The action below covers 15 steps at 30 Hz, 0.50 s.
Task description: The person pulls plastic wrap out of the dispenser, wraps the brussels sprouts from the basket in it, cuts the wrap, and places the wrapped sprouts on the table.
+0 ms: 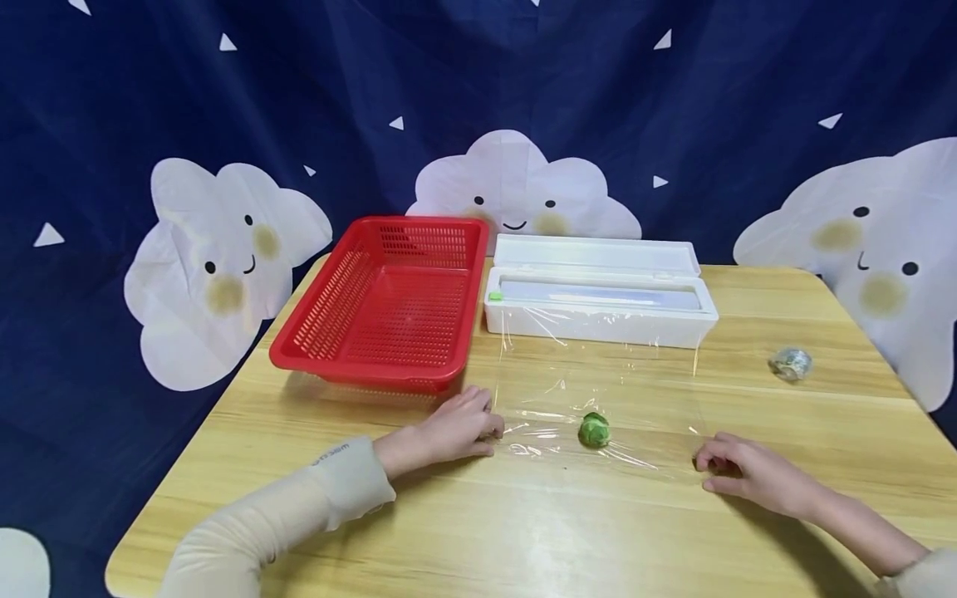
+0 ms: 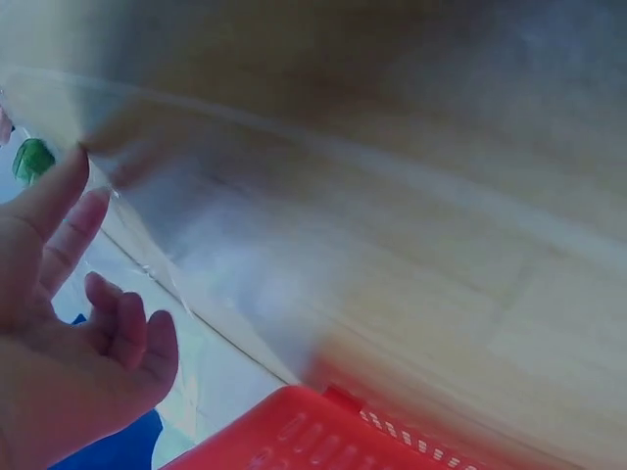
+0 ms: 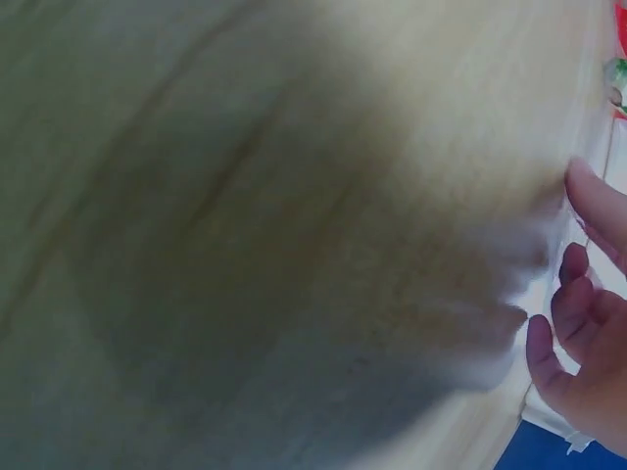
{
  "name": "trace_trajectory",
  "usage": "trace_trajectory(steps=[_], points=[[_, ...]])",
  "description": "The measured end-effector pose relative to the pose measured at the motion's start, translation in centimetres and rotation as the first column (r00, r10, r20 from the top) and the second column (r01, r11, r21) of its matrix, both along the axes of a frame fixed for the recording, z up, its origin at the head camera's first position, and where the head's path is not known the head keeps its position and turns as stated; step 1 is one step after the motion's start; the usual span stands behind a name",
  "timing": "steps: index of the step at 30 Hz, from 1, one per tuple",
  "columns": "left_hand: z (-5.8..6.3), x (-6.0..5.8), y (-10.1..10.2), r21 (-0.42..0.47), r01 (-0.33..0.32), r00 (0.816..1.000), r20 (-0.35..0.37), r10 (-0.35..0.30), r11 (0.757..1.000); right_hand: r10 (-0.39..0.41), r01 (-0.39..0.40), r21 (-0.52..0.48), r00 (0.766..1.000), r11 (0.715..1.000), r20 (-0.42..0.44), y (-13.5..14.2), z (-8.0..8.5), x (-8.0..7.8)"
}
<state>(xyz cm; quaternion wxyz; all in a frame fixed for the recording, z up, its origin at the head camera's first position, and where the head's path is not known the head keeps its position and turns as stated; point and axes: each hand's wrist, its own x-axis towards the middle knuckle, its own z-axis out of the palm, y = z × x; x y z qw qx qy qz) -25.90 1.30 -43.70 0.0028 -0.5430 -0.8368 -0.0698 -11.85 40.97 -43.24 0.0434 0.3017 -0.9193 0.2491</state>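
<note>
A sheet of clear cling film reaches from the white dispenser box toward me over the table. A small round leafy green sprout lies at the film's near part, with creases running from it to both sides. My left hand holds the film's near left edge with curled fingers, close to the tabletop. At the near right edge my right hand holds the film, its fingers bent. Thumb and fingertips look slightly apart on both hands, and the thin film is hard to make out there.
A red perforated basket stands at the back left. The dispenser box has its lid raised and a green slider on its left rim. A shiny wrapped ball lies at the right of the wooden table.
</note>
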Motion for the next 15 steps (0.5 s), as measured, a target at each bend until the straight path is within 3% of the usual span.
trace_trajectory(steps=[6,10,15], points=[[-0.08,-0.28,0.15,0.045,0.056,0.993,-0.108,-0.051,0.997,0.009,-0.011,-0.017,0.991,1.000,-0.133,-0.42,0.03,-0.38],[-0.12,-0.53,0.16,0.060,0.099,0.992,-0.086,-0.094,0.993,-0.012,0.010,-0.012,0.984,1.000,-0.176,-0.35,0.17,-0.60],[-0.28,-0.68,0.25,0.092,0.112,0.994,-0.004,-0.112,0.989,-0.028,0.024,-0.044,0.994,0.999,-0.106,-0.06,0.12,-0.50]])
